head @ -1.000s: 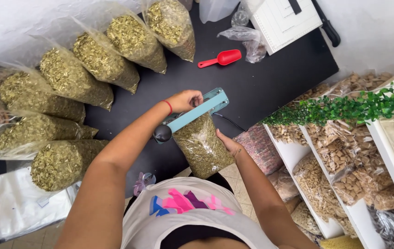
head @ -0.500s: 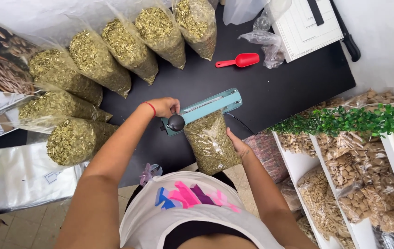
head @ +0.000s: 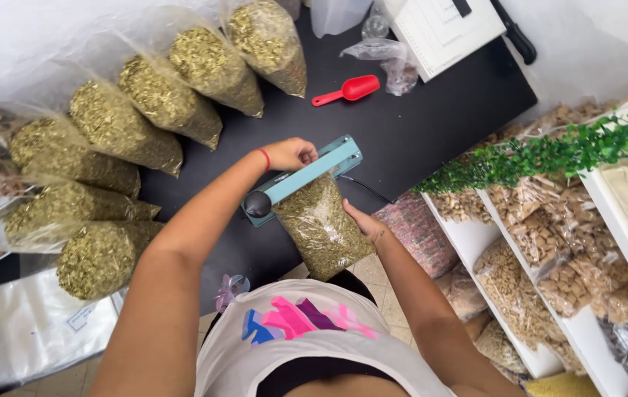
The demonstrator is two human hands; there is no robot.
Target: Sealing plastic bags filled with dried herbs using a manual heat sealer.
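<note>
Black tabletop [head: 431, 125], white wall [head: 42, 44], side shelves [head: 549, 294]

A teal sealer [head: 306, 176] with a black knob [head: 258, 204] sits on the black table [head: 431, 125]. At one o'clock from it lies a red scoop [head: 349, 89]. Clear bags [head: 123, 132] at nine to twelve o'clock hold olive-green herbs. The wristband [head: 264, 158] is red.

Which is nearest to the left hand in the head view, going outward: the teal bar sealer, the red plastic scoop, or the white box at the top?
1. Teal bar sealer: under the left hand.
2. Red plastic scoop: beyond it, on the black table.
3. White box: farthest, at the top edge.
</note>
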